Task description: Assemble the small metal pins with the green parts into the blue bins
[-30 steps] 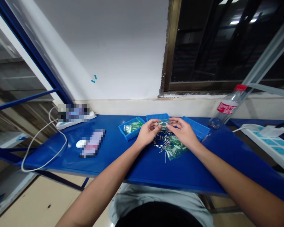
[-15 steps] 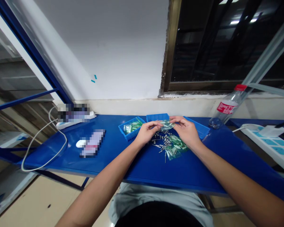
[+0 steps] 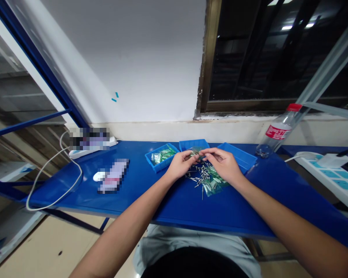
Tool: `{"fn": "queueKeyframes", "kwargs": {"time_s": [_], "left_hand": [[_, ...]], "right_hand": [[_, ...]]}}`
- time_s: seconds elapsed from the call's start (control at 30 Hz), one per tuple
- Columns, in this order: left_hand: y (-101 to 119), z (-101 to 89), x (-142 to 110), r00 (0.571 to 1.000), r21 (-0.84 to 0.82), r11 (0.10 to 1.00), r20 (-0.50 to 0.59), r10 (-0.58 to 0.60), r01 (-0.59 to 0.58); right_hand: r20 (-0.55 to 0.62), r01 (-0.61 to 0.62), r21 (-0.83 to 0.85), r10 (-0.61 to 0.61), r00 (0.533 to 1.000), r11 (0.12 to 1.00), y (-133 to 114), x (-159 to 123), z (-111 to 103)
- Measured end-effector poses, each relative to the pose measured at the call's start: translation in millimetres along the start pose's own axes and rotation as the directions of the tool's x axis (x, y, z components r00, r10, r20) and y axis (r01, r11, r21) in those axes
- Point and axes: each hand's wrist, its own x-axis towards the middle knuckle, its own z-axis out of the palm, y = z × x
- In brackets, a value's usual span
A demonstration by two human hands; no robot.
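Head view: both hands are met at the middle of the blue worktop (image 3: pixel 133 193), fingertips pinched together on a small clear bag (image 3: pixel 197 153) with green bits inside. The left hand (image 3: pixel 180 165) is closed on the bag's 9 o'clock end, the right hand (image 3: pixel 224 166) on its 3 o'clock end, so the bag is held just above the worktop between them. What exactly is inside the bag can't be made out, too small.

Right under the hands, toward 6 o'clock, a loose pile of metal pins and little green bags (image 3: pixel 208 179) is spread on the worktop. Three blue trays are lined up at 12 o'clock of the hands: the left tray (image 3: pixel 161 156) is filled with more green bags, the middle tray (image 3: pixel 193 144) is half hidden behind the fingers, the right tray (image 3: pixel 240 156) is seen just past the right hand.

Further out at 2 o'clock a plastic bottle (image 3: pixel 278 133) with a red cap is leaned against the wall. A white cable (image 3: pixel 50 170) is looped way out at 9 o'clock.
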Motion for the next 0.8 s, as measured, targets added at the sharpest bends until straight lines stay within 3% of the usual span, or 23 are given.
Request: {"fn": "queueKeyframes", "kwargs": {"time_s": [0.1, 0.23, 0.33, 0.43, 0.53, 0.63, 0.7, 0.8], "left_hand": [[-1.2, -0.7, 1.5, 0.999, -0.057, 0.998, -0.021, -0.034, 0.033], [-1.4, 2.5, 1.7, 0.998, -0.213, 0.975, -0.012, -0.067, 0.063], [-1.1, 3.8, 1.2, 0.998, -0.196, 0.979, -0.030, -0.060, 0.052], [3.0, 3.4, -1.5, 0.998, -0.042, 0.999, -0.057, 0.001, -0.003], [13.1, -0.4, -6.7, 0.990, 0.240, 0.967, -0.090, 0.109, -0.084], [26.4, -11.2, -12.0, 0.957, 0.616, 0.769, -0.083, 0.279, -0.171], [34.2, -22.8, -14.7, 0.918, 0.742, 0.642, -0.095, 0.386, -0.193], [41.7, -43.5, -17.1, 0.856, 0.857, 0.516, -0.255, 0.449, -0.016]], "right_hand": [[-0.143, -0.038, 0.000, 0.038, 0.989, 0.999, 5.3, 0.8, 1.1], [-0.098, -0.129, 0.070, 0.135, 0.986, 0.989, 13.4, 2.7, 0.4], [-0.086, -0.155, 0.125, 0.167, 0.982, 0.980, 15.7, 3.6, 0.3], [-0.084, -0.165, 0.167, 0.181, 0.980, 0.972, 15.1, 4.1, 0.6], [-0.074, -0.175, 0.175, 0.190, 0.979, 0.969, 13.5, 4.7, 0.8], [-0.063, -0.171, 0.144, 0.181, 0.981, 0.975, 11.9, 5.2, 0.1], [-0.061, -0.170, 0.106, 0.177, 0.982, 0.980, 10.9, 5.1, -0.7], [-0.062, -0.170, 0.057, 0.173, 0.983, 0.984, 10.2, 4.2, -1.6]]}}
